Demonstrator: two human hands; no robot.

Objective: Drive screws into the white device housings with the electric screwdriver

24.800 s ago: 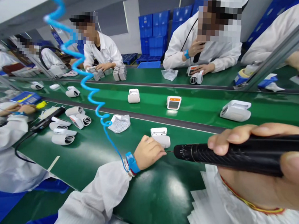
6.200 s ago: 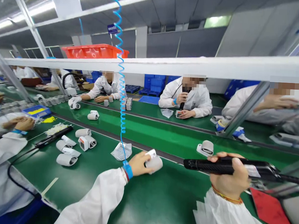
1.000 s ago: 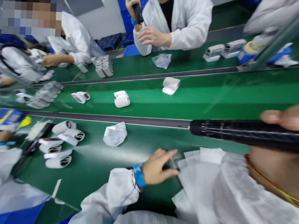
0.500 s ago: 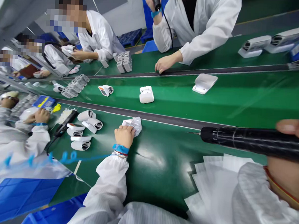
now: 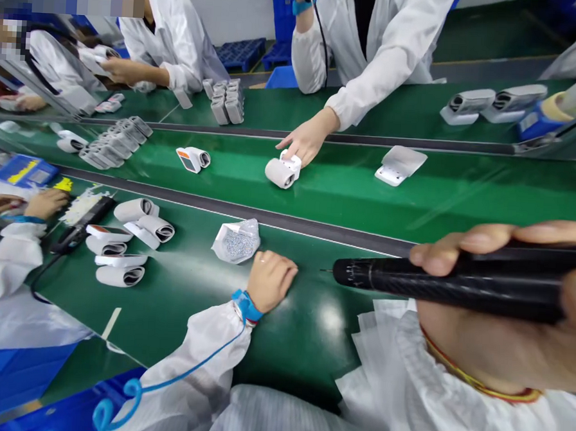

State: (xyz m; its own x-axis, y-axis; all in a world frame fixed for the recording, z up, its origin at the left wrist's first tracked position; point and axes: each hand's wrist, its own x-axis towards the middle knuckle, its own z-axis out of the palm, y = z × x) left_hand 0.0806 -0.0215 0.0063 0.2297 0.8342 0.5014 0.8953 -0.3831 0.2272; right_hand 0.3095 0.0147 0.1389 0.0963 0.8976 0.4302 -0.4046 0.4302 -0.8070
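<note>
My right hand [image 5: 496, 303] is wrapped round a black electric screwdriver [image 5: 410, 280], its thin bit pointing left above the green bench [image 5: 185, 326]. My left hand [image 5: 271, 280], with a blue wrist strap [image 5: 247, 305], rests on the bench, fingers curled together; what they hold, if anything, is hidden. Just left of it lies an open bag of tiny screws [image 5: 238, 244]. Several white devices with rolled grey cuffs [image 5: 120, 276] lie farther left on the bench.
Beyond a dark rail runs a green belt [image 5: 337, 205] with more cuffed devices [image 5: 194, 160]. Across it, a co-worker's hand [image 5: 311, 138] touches a device [image 5: 283, 171]. Another black screwdriver [image 5: 82, 225] lies at left, near a co-worker's hands. Translucent sheets [image 5: 363, 348] lie beneath my right arm.
My left hand has left the screw bag and moved right. My right hand has come farther into view with the screwdriver. The opposite co-worker's hand has reached onto a device on the belt.
</note>
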